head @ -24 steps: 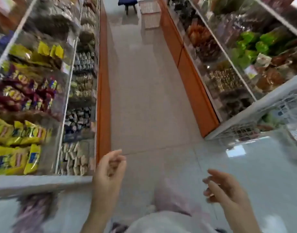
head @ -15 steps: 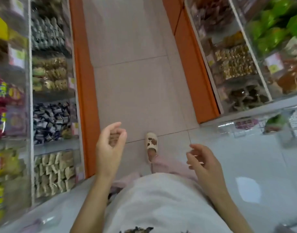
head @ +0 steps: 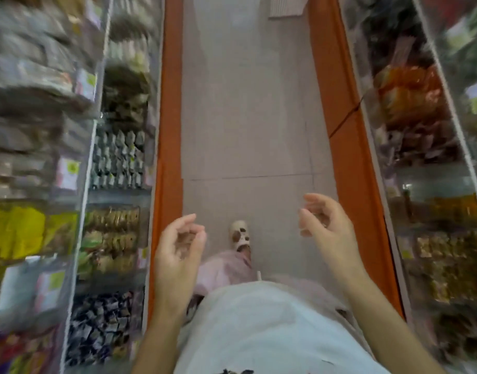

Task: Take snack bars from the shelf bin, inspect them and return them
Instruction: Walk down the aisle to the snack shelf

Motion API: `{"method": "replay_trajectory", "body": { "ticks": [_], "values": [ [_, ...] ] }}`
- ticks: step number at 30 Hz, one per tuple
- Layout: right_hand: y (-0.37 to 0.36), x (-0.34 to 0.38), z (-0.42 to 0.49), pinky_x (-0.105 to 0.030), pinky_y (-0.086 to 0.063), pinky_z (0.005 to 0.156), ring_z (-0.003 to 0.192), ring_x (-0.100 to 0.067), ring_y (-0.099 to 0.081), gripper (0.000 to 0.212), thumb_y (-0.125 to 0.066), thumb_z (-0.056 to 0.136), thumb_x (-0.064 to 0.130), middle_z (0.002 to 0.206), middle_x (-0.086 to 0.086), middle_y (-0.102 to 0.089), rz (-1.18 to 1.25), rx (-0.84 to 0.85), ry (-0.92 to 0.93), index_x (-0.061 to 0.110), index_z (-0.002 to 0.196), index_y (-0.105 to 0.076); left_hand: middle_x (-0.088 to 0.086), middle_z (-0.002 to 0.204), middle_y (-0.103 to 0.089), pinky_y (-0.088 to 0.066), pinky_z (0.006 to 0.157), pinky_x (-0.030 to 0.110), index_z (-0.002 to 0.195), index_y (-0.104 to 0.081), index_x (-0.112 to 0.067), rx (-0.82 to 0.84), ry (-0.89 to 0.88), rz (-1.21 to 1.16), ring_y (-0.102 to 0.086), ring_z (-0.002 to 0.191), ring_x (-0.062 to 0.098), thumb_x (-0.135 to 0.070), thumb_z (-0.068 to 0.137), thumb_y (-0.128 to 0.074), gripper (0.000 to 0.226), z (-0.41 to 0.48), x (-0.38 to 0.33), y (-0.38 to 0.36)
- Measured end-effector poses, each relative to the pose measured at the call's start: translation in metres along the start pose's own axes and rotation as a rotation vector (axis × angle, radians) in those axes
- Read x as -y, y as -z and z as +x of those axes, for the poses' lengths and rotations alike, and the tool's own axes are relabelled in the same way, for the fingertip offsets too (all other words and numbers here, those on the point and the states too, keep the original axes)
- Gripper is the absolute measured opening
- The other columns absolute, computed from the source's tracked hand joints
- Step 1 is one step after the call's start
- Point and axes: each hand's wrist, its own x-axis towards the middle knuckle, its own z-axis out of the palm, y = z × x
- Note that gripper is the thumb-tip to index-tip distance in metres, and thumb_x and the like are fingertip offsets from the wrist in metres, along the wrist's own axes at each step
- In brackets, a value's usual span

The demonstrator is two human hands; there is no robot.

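1. Tiled aisle floor (head: 245, 103) runs between 2 rows of clear shelf bins (head: 118, 197); snack bars (head: 110, 233) lie inside the left bins, blurred.
2. Left hand (head: 178, 255) and right hand (head: 326, 230): fingers loosely curled, holding nothing.
3. Bars are probably light, crinkly and slippery; pinch mid-wrapper.

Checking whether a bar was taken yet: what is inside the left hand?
Nothing shows inside the left hand: a bare palm under loosely curled fingers. What those fingers cover is hidden; blur masks fine detail.

Both hands (head: 179, 247) (head: 325, 225) empty, loosely curled, over aisle floor (head: 245, 117).
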Motion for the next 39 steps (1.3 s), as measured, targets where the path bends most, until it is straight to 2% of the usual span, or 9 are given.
{"method": "replay_trajectory", "body": {
  "ticks": [9, 11, 15, 22, 28, 30, 33, 36, 39],
  "values": [
    [0.005, 0.104, 0.236, -0.012, -0.049, 0.069, 0.080, 0.008, -0.058, 0.031, -0.060, 0.087, 0.005, 0.093, 0.013, -0.060, -0.019, -0.166, -0.038, 0.026, 0.110, -0.056, 0.006, 0.098, -0.065, -0.048, 0.081, 0.016, 0.114, -0.058, -0.012, 0.096, -0.129, 0.024, -0.061, 0.089, 0.010, -0.005, 0.088, -0.059, 0.027, 0.343, -0.140, -0.101],
    [-0.002, 0.134, 0.320, -0.016, -0.048, 0.071, 0.080, 0.010, -0.057, 0.031, -0.059, 0.088, 0.007, 0.095, 0.015, -0.058, -0.042, -0.151, 0.006, 0.029, 0.110, -0.054, 0.009, 0.098, -0.065, -0.049, 0.080, 0.017, 0.113, -0.058, -0.012, 0.083, -0.129, 0.015, -0.061, 0.089, 0.012, -0.003, 0.088, -0.059, 0.027, 0.414, -0.162, -0.126],
    [-0.020, 0.228, 0.494, -0.032, -0.051, 0.077, 0.083, -0.003, -0.060, 0.028, -0.058, 0.090, 0.012, 0.095, 0.010, -0.060, -0.108, -0.108, 0.119, 0.028, 0.111, -0.054, 0.007, 0.095, -0.065, -0.047, 0.078, 0.012, 0.113, -0.059, -0.011, 0.034, -0.095, 0.004, -0.061, 0.085, 0.003, -0.002, 0.088, -0.059, 0.027, 0.531, -0.206, -0.159],
    [-0.082, 0.398, 0.760, -0.036, -0.052, 0.077, 0.087, -0.024, -0.061, 0.026, -0.057, 0.090, 0.011, 0.097, -0.003, -0.061, -0.080, -0.007, 0.252, 0.018, 0.114, -0.055, -0.001, 0.095, -0.066, -0.046, 0.075, 0.008, 0.109, -0.059, -0.024, -0.060, -0.027, -0.013, -0.061, 0.085, -0.001, -0.004, 0.087, -0.059, 0.029, 0.749, -0.266, -0.192],
    [-0.136, 0.481, 0.930, -0.042, -0.054, 0.073, 0.083, -0.028, -0.062, 0.024, -0.058, 0.089, 0.005, 0.096, -0.011, -0.063, -0.014, -0.007, 0.155, 0.014, 0.112, -0.057, 0.000, 0.092, -0.064, -0.047, 0.076, 0.013, 0.111, -0.057, -0.016, -0.013, -0.132, -0.035, -0.061, 0.083, 0.003, -0.003, 0.088, -0.060, 0.027, 0.995, -0.353, -0.216],
    [-0.143, 0.503, 0.973, -0.040, -0.055, 0.076, 0.083, -0.018, -0.062, 0.025, -0.059, 0.089, 0.008, 0.095, -0.003, -0.063, -0.047, -0.013, 0.118, 0.020, 0.110, -0.057, 0.002, 0.093, -0.063, -0.049, 0.078, 0.017, 0.112, -0.057, -0.012, 0.031, -0.156, -0.027, -0.061, 0.084, 0.006, -0.001, 0.088, -0.059, 0.027, 1.069, -0.389, -0.232],
    [-0.149, 0.528, 1.038, -0.026, -0.054, 0.071, 0.080, -0.006, -0.061, 0.027, -0.061, 0.088, 0.011, 0.094, 0.004, -0.062, -0.018, -0.090, 0.067, 0.031, 0.105, -0.057, 0.007, 0.095, -0.062, -0.049, 0.080, 0.018, 0.113, -0.057, -0.007, 0.099, -0.203, -0.005, -0.059, 0.084, 0.006, 0.000, 0.087, -0.059, 0.027, 1.173, -0.439, -0.261],
    [-0.160, 0.556, 1.123, -0.014, -0.050, 0.063, 0.083, -0.016, -0.062, 0.028, -0.060, 0.088, 0.007, 0.094, -0.001, -0.063, 0.053, -0.202, 0.041, 0.028, 0.106, -0.058, 0.011, 0.096, -0.062, -0.048, 0.080, 0.016, 0.113, -0.057, -0.004, 0.137, -0.260, 0.031, -0.059, 0.084, 0.006, -0.001, 0.087, -0.059, 0.026, 1.281, -0.477, -0.295],
    [-0.178, 0.598, 1.233, -0.020, -0.052, 0.069, 0.086, -0.027, -0.061, 0.024, -0.058, 0.089, 0.005, 0.092, -0.003, -0.062, 0.024, -0.203, 0.058, 0.018, 0.109, -0.057, 0.008, 0.095, -0.063, -0.048, 0.079, 0.015, 0.113, -0.058, -0.005, 0.132, -0.263, 0.046, -0.059, 0.084, 0.003, -0.002, 0.088, -0.060, 0.026, 1.376, -0.506, -0.321]
  ]
}}
